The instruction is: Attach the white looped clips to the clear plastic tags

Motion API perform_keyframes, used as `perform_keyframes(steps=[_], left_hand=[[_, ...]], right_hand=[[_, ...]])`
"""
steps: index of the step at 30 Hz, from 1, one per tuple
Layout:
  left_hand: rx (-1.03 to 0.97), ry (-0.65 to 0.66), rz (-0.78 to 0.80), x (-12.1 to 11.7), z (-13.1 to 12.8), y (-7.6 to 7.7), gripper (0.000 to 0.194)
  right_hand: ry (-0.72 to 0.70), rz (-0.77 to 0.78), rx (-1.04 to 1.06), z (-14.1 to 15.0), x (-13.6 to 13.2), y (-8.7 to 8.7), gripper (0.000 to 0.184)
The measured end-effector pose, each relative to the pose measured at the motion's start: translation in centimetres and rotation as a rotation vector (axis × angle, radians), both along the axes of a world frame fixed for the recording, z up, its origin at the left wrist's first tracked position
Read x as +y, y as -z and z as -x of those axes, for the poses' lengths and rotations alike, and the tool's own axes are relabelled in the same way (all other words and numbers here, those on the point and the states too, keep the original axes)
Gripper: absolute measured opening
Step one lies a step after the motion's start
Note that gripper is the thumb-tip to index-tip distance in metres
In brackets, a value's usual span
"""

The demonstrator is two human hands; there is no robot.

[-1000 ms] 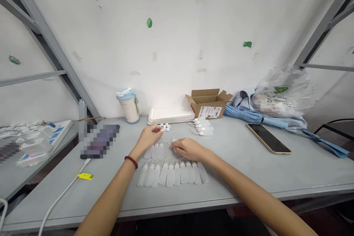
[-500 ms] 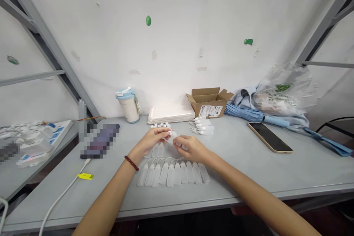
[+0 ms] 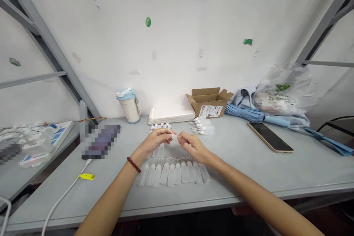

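My left hand (image 3: 157, 141), with a dark red bead bracelet on the wrist, pinches a small white cap (image 3: 173, 134). My right hand (image 3: 193, 146) has its fingers curled close beside it, around a small translucent bottle (image 3: 175, 138) that is mostly hidden between the hands. Below them lies a row of several flat translucent plastic bottles (image 3: 171, 175) with white cords at their necks. A couple more bottles (image 3: 158, 151) lie under my left hand. Loose white caps (image 3: 160, 126) are behind it.
Capped bottles (image 3: 204, 127) are piled before an open cardboard box (image 3: 210, 105). White flat trays (image 3: 171, 113) are stacked by the wall, next to a cup (image 3: 128, 107). A phone (image 3: 270, 137) and a folded blue umbrella (image 3: 246, 112) lie right; another phone (image 3: 102, 141) lies left, cabled.
My left hand has come away from the loose caps with one. My right hand has lifted a bottle from the table, and both hands have met above the row.
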State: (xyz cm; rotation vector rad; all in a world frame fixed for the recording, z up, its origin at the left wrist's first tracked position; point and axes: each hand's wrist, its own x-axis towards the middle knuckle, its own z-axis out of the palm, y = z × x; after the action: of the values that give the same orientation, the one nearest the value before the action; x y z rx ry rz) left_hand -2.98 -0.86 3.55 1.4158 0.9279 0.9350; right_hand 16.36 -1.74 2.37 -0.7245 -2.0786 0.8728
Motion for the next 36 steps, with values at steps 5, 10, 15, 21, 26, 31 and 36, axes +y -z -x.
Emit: perform_keyframes(steps=[5, 10, 15, 21, 26, 31, 36], left_hand=[[0.016, 0.015, -0.038, -0.3, -0.4, 0.0, 0.014], [0.026, -0.001, -0.063, -0.4, -0.7, -0.1, 0.016], [0.027, -0.062, -0.076, -0.1, -0.6, 0.4, 0.024], [-0.012, -0.053, -0.031, -0.3, -0.7, 0.1, 0.029], [0.007, 0.008, 0.038, -0.4, -0.9, 0.1, 0.032], [0.095, 0.006, -0.030, -0.7, -0.9, -0.3, 0.030], [0.112, -0.008, -0.077, -0.9, -1.0, -0.7, 0.029]], right_hand=[[-0.029, 0.316, 0.255, 0.1, 0.1, -0.3, 0.006], [-0.050, 0.559, 0.387, 0.2, 0.5, -0.4, 0.004], [-0.041, 0.629, 0.419, 0.3, 0.9, -0.2, 0.009], [-0.031, 0.649, 0.452, 0.4, 0.7, -0.3, 0.010], [-0.032, 0.642, 0.458, 0.4, 0.7, -0.3, 0.010], [-0.040, 0.671, 0.455, 0.3, 0.7, -0.3, 0.010], [-0.039, 0.684, 0.460, 0.3, 0.7, -0.4, 0.011]])
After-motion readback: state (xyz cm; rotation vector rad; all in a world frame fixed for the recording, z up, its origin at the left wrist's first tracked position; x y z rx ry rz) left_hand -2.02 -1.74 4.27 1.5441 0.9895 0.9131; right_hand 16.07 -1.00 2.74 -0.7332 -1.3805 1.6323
